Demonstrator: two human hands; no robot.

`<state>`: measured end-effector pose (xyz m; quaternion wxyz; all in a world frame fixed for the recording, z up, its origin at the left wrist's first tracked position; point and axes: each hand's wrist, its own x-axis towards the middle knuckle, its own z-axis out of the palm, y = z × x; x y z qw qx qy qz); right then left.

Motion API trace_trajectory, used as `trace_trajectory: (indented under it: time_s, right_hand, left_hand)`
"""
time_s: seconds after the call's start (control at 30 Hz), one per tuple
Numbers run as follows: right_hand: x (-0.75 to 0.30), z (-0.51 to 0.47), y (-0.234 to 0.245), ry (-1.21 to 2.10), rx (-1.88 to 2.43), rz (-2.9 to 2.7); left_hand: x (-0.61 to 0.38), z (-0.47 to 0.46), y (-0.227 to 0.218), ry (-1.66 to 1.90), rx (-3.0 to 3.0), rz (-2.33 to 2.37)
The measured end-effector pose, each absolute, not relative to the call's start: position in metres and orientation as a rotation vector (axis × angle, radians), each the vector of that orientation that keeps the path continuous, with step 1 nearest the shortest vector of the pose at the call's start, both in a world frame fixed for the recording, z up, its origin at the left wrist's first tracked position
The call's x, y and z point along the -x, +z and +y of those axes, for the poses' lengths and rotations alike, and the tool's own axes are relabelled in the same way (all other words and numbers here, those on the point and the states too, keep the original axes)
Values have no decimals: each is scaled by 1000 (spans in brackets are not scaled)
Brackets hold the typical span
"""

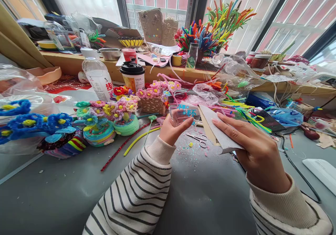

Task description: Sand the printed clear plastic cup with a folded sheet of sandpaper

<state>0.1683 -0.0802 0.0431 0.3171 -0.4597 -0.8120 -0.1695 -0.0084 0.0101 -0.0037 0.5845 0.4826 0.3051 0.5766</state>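
Note:
My left hand (173, 128) is closed around a clear plastic packet with blue lettering (183, 112), held up over the grey table. My right hand (249, 147) grips a stack of white and brown card sheets (215, 130), fingers laid flat along the top sheet. The packet and the sheets nearly touch. Small scissors (198, 139) lie on the table just below and between my hands. Both sleeves are cream with dark stripes.
Pipe-cleaner flowers in small baskets (123, 114) and blue flowers (31, 123) crowd the left. Loose pipe cleaners (236, 111) lie right. A water bottle (98, 76), lidded cup (133, 76) and cluttered wooden sill (68, 62) stand behind. A black cable (299, 172) runs at right.

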Motion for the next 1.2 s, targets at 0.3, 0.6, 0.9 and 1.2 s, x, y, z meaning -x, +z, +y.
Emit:
trace_trajectory:
  time_s: [0.3, 0.6, 0.9, 1.2]
  right_hand:
    - [-170, -81, 46, -458, 1152, -2248]
    - [-175, -79, 45, -458, 1209, -2247]
    - [-171, -81, 45, -450, 1238, -2255]
    - [-171, -80, 45, -537, 1205, -2277]
  left_hand:
    - [6, 12, -14, 1499, -1444, 811]
    - [7, 13, -15, 1635, -1636, 942]
    - [12, 16, -21, 1891, -1973, 1157]
    - [11, 13, -21, 1963, -1952, 1131]
